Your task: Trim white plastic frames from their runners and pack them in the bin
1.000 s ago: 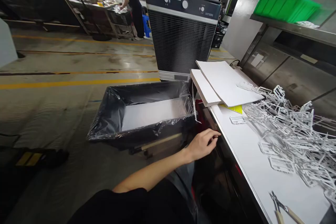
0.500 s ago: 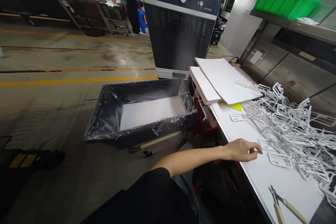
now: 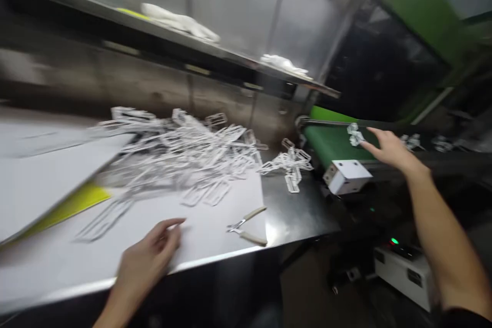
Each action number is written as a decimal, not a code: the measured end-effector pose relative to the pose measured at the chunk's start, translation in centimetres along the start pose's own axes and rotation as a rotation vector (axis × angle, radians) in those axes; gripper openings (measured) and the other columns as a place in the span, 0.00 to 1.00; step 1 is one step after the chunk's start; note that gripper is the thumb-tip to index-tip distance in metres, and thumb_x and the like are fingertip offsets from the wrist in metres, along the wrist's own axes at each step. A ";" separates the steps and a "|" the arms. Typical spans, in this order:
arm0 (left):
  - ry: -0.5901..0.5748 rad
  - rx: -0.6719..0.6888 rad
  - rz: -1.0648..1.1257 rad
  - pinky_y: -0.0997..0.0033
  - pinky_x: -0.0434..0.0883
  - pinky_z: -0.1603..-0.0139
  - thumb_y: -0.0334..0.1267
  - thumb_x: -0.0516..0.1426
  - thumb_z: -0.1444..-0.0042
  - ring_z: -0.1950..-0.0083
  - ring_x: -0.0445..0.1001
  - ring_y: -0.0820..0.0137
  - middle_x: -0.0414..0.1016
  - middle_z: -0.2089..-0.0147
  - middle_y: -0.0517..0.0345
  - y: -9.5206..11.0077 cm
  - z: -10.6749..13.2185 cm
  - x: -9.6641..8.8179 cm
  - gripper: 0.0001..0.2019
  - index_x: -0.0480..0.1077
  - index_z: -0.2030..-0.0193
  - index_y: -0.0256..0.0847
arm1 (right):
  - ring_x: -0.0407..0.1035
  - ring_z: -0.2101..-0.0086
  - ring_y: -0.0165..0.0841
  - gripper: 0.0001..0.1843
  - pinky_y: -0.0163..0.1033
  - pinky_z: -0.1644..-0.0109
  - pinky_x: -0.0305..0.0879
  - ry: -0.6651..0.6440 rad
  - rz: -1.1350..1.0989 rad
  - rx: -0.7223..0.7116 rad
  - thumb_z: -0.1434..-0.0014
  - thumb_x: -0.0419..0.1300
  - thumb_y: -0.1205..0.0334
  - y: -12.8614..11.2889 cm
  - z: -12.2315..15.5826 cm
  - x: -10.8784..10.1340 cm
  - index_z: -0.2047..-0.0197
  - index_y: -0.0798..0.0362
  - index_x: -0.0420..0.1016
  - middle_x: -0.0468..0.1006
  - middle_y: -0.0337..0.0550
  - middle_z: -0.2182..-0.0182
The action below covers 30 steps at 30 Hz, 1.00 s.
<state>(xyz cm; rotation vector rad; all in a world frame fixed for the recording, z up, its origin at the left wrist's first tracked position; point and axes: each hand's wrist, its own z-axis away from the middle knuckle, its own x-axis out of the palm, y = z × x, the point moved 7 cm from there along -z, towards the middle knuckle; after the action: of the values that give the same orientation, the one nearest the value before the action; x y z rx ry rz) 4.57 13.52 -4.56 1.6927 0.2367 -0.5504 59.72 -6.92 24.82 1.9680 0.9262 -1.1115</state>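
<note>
My left hand (image 3: 151, 253) rests low over the white-covered table edge, its fingers loosely curled, thumb and index apart, holding nothing. My right hand (image 3: 390, 149) reaches over a green conveyor belt (image 3: 330, 143), thumb and index spread on either side of a small white plastic part (image 3: 355, 135). Whether the fingertips touch that part is blurred. Nearer my left hand lies a pair of nippers (image 3: 248, 225) with beige handles, its jaws pointing left. Behind them spreads a heap of white plastic frames (image 3: 196, 151).
A smaller cluster of white frames (image 3: 291, 161) sits on bare metal beside the conveyor. A white box-shaped block (image 3: 348, 177) stands at the belt's near corner. White board (image 3: 54, 164) lies at left over a yellow sheet (image 3: 77, 210). A metal shelf (image 3: 230, 54) runs above.
The view has swung right from the black-lined bin and floor to the table and conveyor. My right hand has come into view over the belt. My left hand is still at the table edge.
</note>
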 end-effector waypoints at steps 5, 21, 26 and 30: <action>-0.132 -0.178 -0.133 0.73 0.68 0.63 0.56 0.55 0.43 0.67 0.79 0.67 0.80 0.68 0.70 -3.1 0.3 1.8 0.19 0.75 0.49 0.56 | 0.70 0.41 0.53 0.35 0.55 0.37 0.70 -0.112 -0.003 0.130 0.25 0.59 0.40 6.1 1.7 0.9 0.26 0.53 0.64 0.74 0.61 0.41; -0.126 -0.104 -0.201 0.71 0.71 0.62 0.56 0.52 0.40 0.66 0.79 0.67 0.81 0.64 0.62 -3.1 0.7 1.7 0.24 0.73 0.43 0.49 | 0.76 0.46 0.43 0.16 0.55 0.36 0.70 0.002 -0.160 0.153 0.24 0.64 0.52 5.2 -1.3 4.9 0.43 0.55 0.79 0.80 0.50 0.46; -0.136 -0.136 -0.212 0.71 0.71 0.62 0.57 0.52 0.40 0.67 0.79 0.67 0.82 0.63 0.61 -3.4 0.6 1.8 0.25 0.73 0.42 0.50 | 0.78 0.51 0.41 0.15 0.54 0.39 0.72 0.069 -0.201 0.238 0.25 0.66 0.52 4.7 -1.3 4.7 0.48 0.55 0.81 0.82 0.47 0.53; -0.141 -0.120 -0.206 0.72 0.71 0.62 0.57 0.52 0.40 0.68 0.79 0.68 0.81 0.63 0.62 -3.1 0.7 1.7 0.24 0.72 0.42 0.50 | 0.78 0.52 0.41 0.12 0.53 0.40 0.74 0.113 -0.236 0.320 0.27 0.68 0.54 3.9 -1.4 4.2 0.52 0.56 0.81 0.82 0.47 0.54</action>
<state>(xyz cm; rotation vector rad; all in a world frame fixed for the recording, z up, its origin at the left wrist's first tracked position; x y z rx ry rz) 4.48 13.19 -8.12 1.5149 0.3379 -0.7902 65.12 -6.73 22.47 2.2403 1.1205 -1.3615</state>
